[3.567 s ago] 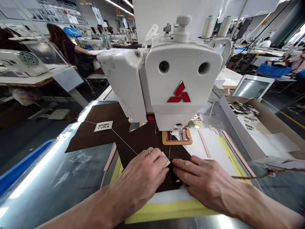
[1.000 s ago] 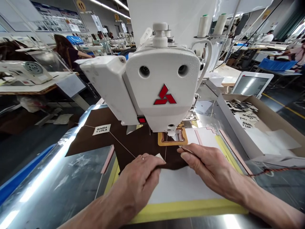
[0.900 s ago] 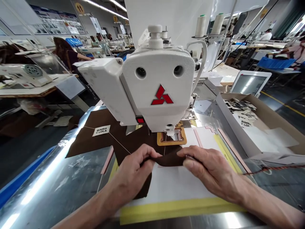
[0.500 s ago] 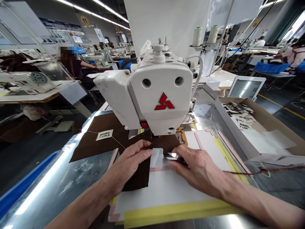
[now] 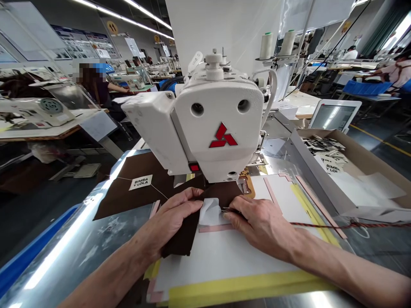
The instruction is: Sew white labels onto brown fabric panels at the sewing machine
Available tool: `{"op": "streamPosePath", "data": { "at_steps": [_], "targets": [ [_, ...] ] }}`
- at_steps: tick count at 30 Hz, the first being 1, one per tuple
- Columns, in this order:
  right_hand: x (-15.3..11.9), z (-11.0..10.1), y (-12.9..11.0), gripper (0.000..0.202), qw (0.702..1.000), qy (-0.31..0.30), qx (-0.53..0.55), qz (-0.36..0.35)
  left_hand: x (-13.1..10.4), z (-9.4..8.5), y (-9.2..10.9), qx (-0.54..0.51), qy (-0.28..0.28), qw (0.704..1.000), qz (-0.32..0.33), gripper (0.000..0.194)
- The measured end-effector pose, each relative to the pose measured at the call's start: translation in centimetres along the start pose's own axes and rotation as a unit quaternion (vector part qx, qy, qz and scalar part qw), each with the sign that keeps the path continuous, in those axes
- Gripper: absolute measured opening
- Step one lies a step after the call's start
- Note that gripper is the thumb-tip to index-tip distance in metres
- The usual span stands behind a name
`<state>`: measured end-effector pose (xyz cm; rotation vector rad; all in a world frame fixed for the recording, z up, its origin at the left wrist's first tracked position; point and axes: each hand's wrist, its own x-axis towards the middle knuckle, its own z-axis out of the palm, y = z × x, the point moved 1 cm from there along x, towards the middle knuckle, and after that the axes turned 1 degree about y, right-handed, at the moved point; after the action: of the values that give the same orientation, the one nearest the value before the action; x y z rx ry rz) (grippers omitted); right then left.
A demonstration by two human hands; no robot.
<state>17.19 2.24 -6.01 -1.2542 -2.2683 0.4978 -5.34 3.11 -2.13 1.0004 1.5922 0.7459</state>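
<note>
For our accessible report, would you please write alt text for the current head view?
A person's left hand pinches brown fabric beside a white patch, while the right hand holds a thin metal tool near the patch, in front of a white sewing machine.

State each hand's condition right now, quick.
Left hand: closed, pinching the folded brown fabric.
Right hand: closed, holding a slim metal tool.

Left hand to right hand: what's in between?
A whitish patch, folded brown cloth and the tip of a metal tool in the right hand; head view shows it.
</note>
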Motion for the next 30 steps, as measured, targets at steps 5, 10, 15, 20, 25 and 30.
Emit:
{"op": "streamPosePath", "data": {
  "at_steps": [5,10,15,20,25,30],
  "targets": [
    [0.2,0.1,-0.1,0.016,1.0,-0.011,-0.005,-0.001,-0.1,0.0,0.2,-0.027,-0.04,0.998,-0.028,0.036],
    [0.3,0.1,-0.5,0.016,1.0,-0.016,0.014,-0.001,-0.4,0.2,0.5,-0.066,-0.069,0.995,-0.039,0.032],
    [0.0,-0.1,-0.8,0.018,0.998,-0.014,0.043,-0.041,-0.4,0.3,0.4,-0.054,-0.068,0.996,-0.032,0.034],
    [-0.3,0.0,-0.8,0.011,0.998,0.042,0.052,-0.007,-0.5,0.3,0.4,-0.065,-0.056,0.996,-0.032,0.035],
    [0.0,0.8,-1.6,0.009,0.998,0.045,0.024,0.021,-0.6,0.2,0.5,-0.058,-0.085,0.994,-0.036,0.032],
    [0.3,1.0,-2.2,0.016,0.998,0.045,0.001,0.053,-0.5,0.0,0.4,-0.042,-0.095,0.994,-0.034,0.035]
  ]
}}
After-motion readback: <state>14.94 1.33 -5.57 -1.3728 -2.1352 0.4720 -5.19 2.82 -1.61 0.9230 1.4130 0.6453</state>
